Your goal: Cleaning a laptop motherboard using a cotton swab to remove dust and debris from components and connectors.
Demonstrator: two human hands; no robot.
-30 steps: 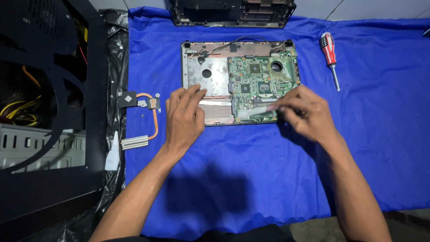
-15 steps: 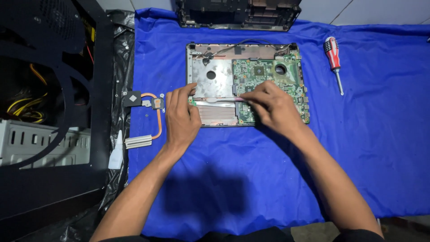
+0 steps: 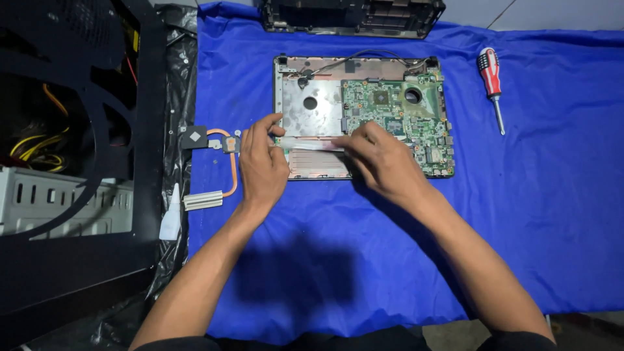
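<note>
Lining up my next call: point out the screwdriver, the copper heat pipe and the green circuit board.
screwdriver (image 3: 489, 68), head view, on its red handle.
copper heat pipe (image 3: 233, 170), head view, on the curved tube.
green circuit board (image 3: 416, 127), head view, on its middle.

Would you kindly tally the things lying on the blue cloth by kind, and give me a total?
Opened laptop base with green circuit board: 1
Black laptop cover part at the cloth's far edge: 1
Red-handled screwdriver: 1
Copper heat pipe with fins: 1
Pale flat strip, touched by the left hand and right hand: 1
Total: 5
</note>
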